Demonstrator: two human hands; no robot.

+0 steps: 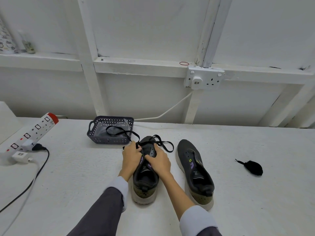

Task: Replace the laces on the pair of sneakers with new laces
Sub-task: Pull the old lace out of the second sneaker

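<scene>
Left hand closed tight on the black lace, pinched at the fingertips near the top of the fist. Right hand pressed flat on the shoe's tongue, fingers bent and spread on the shoe, nothing pinched in them as far as can be seen. Both hands touching each other over the front eyelets.

From the left fist, lace looping up toward 11 o'clock, over the basket, then back down. Another loop lying on the table at 1 o'clock from the hands, just past the toe.

Shoe under the hands dark grey, toe pointing to 12 o'clock, heel toward the person, sole pale. Second shoe just beside it at 3 o'clock, standing the same way, no lace seen in its holes. Purple marks on both.

Small black bundle well apart at 3 o'clock, past the second shoe; looks like a balled-up lace, one tip sticking out.

Basket dark, with holes in its walls, at 11 o'clock from the hands, a clear bag inside.

Power strip far off at 9 o'clock, with plugs in it and a black cord running down the table. Wall socket at 1 o'clock, high on the white wall.

Grey sleeves with pale cuffs at the bottom.
</scene>
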